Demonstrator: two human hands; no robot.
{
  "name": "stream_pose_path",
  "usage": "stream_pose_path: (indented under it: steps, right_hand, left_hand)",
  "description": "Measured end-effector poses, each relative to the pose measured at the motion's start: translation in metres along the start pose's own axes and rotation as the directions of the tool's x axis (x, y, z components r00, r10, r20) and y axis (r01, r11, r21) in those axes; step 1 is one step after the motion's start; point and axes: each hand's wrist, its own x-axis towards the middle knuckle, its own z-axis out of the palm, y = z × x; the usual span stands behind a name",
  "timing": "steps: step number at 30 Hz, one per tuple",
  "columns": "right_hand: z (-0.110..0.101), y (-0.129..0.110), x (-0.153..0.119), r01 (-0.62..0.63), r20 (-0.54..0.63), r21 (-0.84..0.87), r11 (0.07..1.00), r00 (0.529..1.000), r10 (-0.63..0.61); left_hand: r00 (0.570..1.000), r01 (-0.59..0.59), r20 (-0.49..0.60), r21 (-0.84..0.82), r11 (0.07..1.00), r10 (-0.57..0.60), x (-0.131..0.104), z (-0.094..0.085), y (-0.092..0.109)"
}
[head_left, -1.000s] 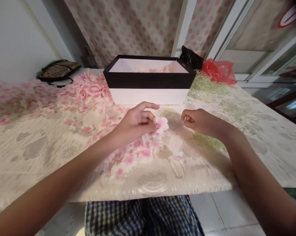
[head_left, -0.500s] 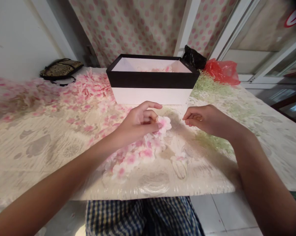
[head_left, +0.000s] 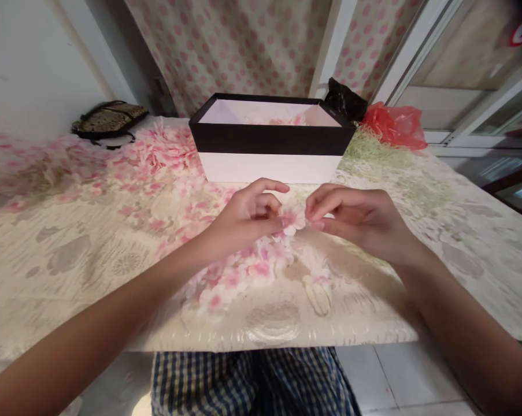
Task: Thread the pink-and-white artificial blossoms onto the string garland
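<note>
Pinching pink-white flower (head_left: 293,219), left hand (head_left: 248,215) stays put; right hand (head_left: 356,215), fingertips closed together, has moved in beside it

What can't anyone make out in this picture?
All in the head view:
Whether the right hand pinches anything: covered by its own fingers.
The floor of the box: hidden behind its front wall.
Any contents of the black bag: hidden by dark plastic.
The whole red-and-white sign: cut off at right.
</note>
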Motion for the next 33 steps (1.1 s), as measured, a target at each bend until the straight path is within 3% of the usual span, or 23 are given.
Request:
stream_pose_path:
  steps: [3, 10, 18, 24, 29, 33]
  right_hand:
    - [0.009, 0.006, 0.001, 0.04, 0.031, 0.032, 0.999, 0.999, -0.041]
    - [0.017, 0.016, 0.001, -0.095, 0.016, 0.164, 0.982, 0.995, 0.094]
    - [0.019, 0.017, -0.001, -0.18, 0.14, 0.194, 0.964, 0.978, 0.155]
    - [0.024, 0.021, -0.002, -0.13, 0.075, 0.221, 0.967, 0.99, 0.116]
    - [0.025, 0.022, -0.002, -0.052, -0.006, 0.183, 0.982, 0.999, 0.054]
    - [0.026, 0.022, -0.002, -0.124, 0.015, 0.239, 0.963, 0.992, 0.124]
  left_hand:
    - [1.0, -0.008, 0.011, -0.029, 1.0, 0.008, 0.0, 0.0, -0.002]
    - [0.999, -0.009, 0.041, -0.034, 0.999, 0.011, -0.001, 0.0, -0.004]
    - [0.998, -0.006, 0.062, -0.032, 0.999, 0.008, -0.001, 0.001, -0.005]
    - [0.997, -0.022, 0.07, -0.018, 1.0, 0.023, -0.001, 0.001, -0.007]
    - [0.989, -0.116, 0.097, 0.044, 0.992, 0.111, -0.002, 0.001, -0.01]
    - [0.963, -0.263, 0.135, 0.273, 0.925, 0.234, -0.005, 0.002, -0.012]
